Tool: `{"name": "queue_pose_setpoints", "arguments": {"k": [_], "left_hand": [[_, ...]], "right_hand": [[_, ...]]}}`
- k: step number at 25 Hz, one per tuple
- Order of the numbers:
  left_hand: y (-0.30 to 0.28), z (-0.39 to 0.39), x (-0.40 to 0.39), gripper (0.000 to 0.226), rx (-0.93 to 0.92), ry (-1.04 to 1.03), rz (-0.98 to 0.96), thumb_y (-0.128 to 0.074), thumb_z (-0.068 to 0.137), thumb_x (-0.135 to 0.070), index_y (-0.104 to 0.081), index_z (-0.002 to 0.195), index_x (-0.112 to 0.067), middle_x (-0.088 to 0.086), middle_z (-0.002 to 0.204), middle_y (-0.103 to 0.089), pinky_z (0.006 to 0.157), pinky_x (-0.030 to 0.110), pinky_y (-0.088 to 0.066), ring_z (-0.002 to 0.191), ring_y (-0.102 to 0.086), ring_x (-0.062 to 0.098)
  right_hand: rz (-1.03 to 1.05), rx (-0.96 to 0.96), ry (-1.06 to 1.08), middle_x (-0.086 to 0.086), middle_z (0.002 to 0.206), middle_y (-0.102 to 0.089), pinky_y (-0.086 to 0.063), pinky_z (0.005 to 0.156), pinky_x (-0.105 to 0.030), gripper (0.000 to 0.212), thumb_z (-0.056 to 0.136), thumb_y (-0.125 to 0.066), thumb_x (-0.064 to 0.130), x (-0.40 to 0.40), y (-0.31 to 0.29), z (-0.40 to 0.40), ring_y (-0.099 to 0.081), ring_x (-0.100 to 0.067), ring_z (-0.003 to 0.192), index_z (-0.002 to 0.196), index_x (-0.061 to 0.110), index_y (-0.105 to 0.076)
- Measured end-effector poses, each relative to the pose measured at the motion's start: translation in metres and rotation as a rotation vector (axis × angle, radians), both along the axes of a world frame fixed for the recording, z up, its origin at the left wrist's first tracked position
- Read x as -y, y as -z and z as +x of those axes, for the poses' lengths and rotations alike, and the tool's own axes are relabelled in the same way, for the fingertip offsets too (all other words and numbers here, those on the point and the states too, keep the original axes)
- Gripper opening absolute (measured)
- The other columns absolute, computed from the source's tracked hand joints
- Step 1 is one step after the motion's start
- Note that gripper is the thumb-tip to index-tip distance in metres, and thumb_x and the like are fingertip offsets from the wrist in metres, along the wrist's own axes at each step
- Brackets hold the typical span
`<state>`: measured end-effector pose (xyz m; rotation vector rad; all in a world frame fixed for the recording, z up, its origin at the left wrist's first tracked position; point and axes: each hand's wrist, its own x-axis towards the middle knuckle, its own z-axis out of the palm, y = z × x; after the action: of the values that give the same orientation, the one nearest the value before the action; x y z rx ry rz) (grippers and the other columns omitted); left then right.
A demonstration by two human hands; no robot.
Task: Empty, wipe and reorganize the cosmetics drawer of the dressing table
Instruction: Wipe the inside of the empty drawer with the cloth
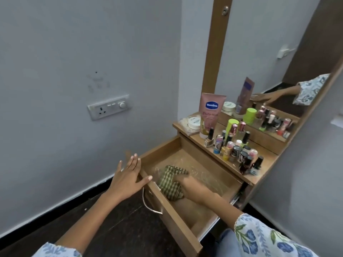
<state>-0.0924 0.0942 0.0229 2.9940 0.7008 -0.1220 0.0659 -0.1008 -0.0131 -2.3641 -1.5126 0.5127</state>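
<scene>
The wooden drawer (213,175) of the dressing table is pulled out, with only a green checked cloth (169,182) inside it. My right hand (187,185) grips the cloth against the drawer bottom near the front left corner and looks motion-blurred. My left hand (128,177) rests with straight fingers on the drawer's front left corner, thumb over the front edge. Several nail polish bottles and small cosmetics (235,147) stand crowded on the table top (263,167) behind the drawer, next to a pink Vaseline tube (210,112) and a white cream jar (194,122).
A mirror (269,52) rises behind the table top and reflects the bottles and an arm. A metal handle (148,203) hangs on the drawer front. A wall socket panel (109,107) sits on the grey wall to the left. Dark floor lies below.
</scene>
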Motion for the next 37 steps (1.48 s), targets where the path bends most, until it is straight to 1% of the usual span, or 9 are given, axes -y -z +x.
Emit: {"name": "queue_pose_setpoints", "arguments": {"k": [3,7,11,16,20,23,26,33,37], "left_hand": [[0.003,-0.004,0.000,0.097,-0.012,-0.016,-0.046,-0.010,0.079,-0.078,0.002,0.151,-0.014,0.004,0.157,0.013,0.116,0.043,0.006,0.146,0.009,0.015],[0.002,-0.006,0.003,0.093,0.058,-0.013,-0.124,-0.021,0.083,-0.074,-0.001,0.151,-0.015,0.001,0.157,0.013,0.117,0.037,0.004,0.146,0.008,0.013],[0.002,-0.011,0.006,0.091,0.107,-0.017,-0.151,-0.020,0.083,-0.073,0.000,0.151,-0.016,-0.002,0.156,0.016,0.116,0.031,0.006,0.145,0.011,0.010],[0.005,-0.012,0.012,0.088,0.092,-0.021,-0.148,-0.015,0.084,-0.071,0.006,0.150,-0.016,-0.004,0.151,0.023,0.116,0.031,0.007,0.143,0.016,0.009],[0.005,-0.008,0.015,0.082,0.054,-0.029,-0.121,-0.016,0.090,-0.065,0.008,0.149,-0.015,-0.001,0.152,0.022,0.117,0.032,0.005,0.144,0.015,0.011],[0.004,-0.007,0.016,0.080,0.034,-0.029,-0.130,-0.018,0.092,-0.063,0.009,0.149,-0.014,0.001,0.152,0.023,0.117,0.033,0.004,0.144,0.014,0.013],[0.003,-0.006,0.016,0.078,0.021,-0.017,-0.118,-0.018,0.094,-0.060,0.009,0.149,-0.013,0.004,0.154,0.022,0.117,0.032,0.004,0.145,0.013,0.015],[0.000,-0.007,0.026,0.065,0.046,0.009,-0.139,-0.022,0.099,-0.049,0.000,0.151,-0.016,0.006,0.157,0.015,0.118,0.034,-0.001,0.146,0.010,0.017],[0.000,-0.008,0.028,0.063,0.059,0.012,-0.127,-0.023,0.100,-0.048,-0.003,0.151,-0.018,0.004,0.158,0.012,0.118,0.033,-0.004,0.146,0.007,0.016]], "right_hand": [[-0.008,-0.099,0.074,-0.019,0.147,-0.039,-0.032,0.110,-0.033,0.053,0.095,-0.044,0.008,-0.022,0.011,-0.004,-0.041,-0.030,0.133,0.146,0.007,-0.031],[-0.190,-0.016,0.072,-0.014,0.160,0.006,-0.002,0.119,-0.041,0.059,0.103,-0.030,0.030,-0.062,0.036,-0.017,0.008,-0.029,0.148,0.153,0.015,-0.004],[-0.049,0.155,-0.054,-0.006,0.161,-0.001,-0.004,0.118,-0.039,0.052,0.103,-0.029,0.032,-0.086,0.038,-0.006,0.003,-0.021,0.149,0.152,0.024,-0.014],[-0.022,0.116,-0.310,0.007,0.159,-0.014,-0.007,0.118,-0.041,0.044,0.101,-0.036,0.031,-0.060,0.038,0.014,-0.004,-0.012,0.148,0.145,0.030,-0.035],[-0.105,0.040,-0.206,0.015,0.156,-0.023,-0.010,0.120,-0.044,0.039,0.096,-0.050,0.024,-0.025,0.022,0.046,-0.012,-0.012,0.147,0.133,0.035,-0.051],[-0.087,-0.127,-0.080,0.011,0.158,-0.013,-0.011,0.120,-0.038,0.061,0.092,-0.050,0.006,-0.005,0.026,0.042,-0.014,-0.014,0.146,0.145,0.032,-0.035],[-0.128,-0.146,-0.023,0.002,0.160,0.009,0.005,0.118,-0.038,0.065,0.099,-0.039,0.016,-0.016,0.034,0.023,0.010,-0.016,0.147,0.153,0.024,-0.003],[-0.106,0.128,-0.208,0.003,0.161,-0.003,-0.001,0.118,-0.046,0.052,0.102,-0.029,0.032,-0.071,0.039,-0.004,0.002,-0.017,0.148,0.152,0.028,-0.014],[-0.094,0.183,-0.039,0.006,0.161,0.006,0.003,0.118,-0.041,0.055,0.103,-0.021,0.038,-0.062,0.035,0.032,0.008,-0.015,0.148,0.152,0.028,-0.001]]}}
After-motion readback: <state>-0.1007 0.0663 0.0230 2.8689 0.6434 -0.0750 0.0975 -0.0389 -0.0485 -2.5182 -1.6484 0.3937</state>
